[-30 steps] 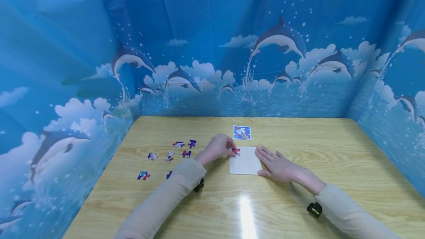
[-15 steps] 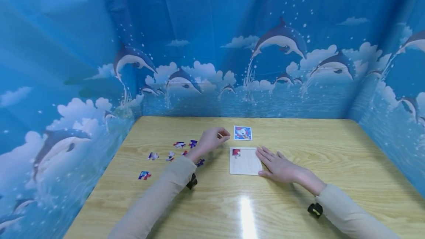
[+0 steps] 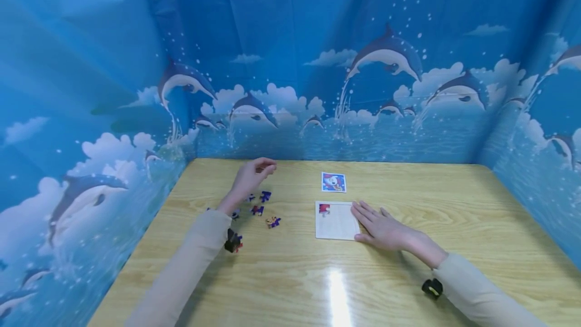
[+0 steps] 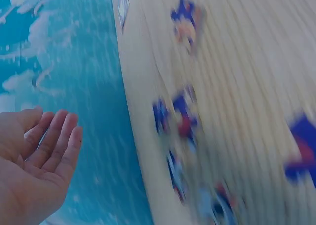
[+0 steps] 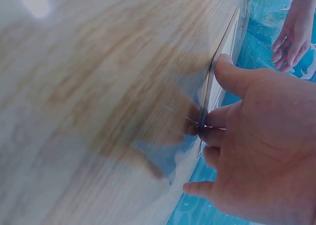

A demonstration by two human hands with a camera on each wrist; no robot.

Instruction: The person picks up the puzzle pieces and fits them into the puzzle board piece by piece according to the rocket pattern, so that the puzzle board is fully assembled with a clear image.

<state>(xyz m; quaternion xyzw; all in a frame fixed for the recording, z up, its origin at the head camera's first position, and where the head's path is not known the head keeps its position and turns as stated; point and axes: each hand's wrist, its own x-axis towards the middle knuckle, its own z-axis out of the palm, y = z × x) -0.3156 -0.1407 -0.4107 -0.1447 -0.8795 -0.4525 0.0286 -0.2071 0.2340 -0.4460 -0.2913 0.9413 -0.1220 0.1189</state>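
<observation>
My left hand [image 3: 249, 179] hovers above the loose puzzle pieces [image 3: 257, 210] on the table's left side, with nothing in it. Its fingers bend loosely in the left wrist view, where the hand [image 4: 44, 161] is apart from the blurred pieces [image 4: 185, 119]. The forearm hides some pieces in the head view. A pale square puzzle board [image 3: 337, 227] lies mid-table, with a red and white puzzle piece [image 3: 324, 209] in its upper left corner. My right hand [image 3: 380, 228] rests along the board's right edge, fingers extended; the right wrist view shows its thumb and fingertips at the edge.
Behind the board lies a small picture card [image 3: 333, 182] with a white figure on blue and red. A dolphin-print curtain [image 3: 290, 135] borders the wooden table [image 3: 408, 185] at the back and sides. Dark bands circle both wrists.
My left hand has let go of the red and white piece in the board's corner, then moved left and away to above the loose pieces. The right hand has stayed at the board.
</observation>
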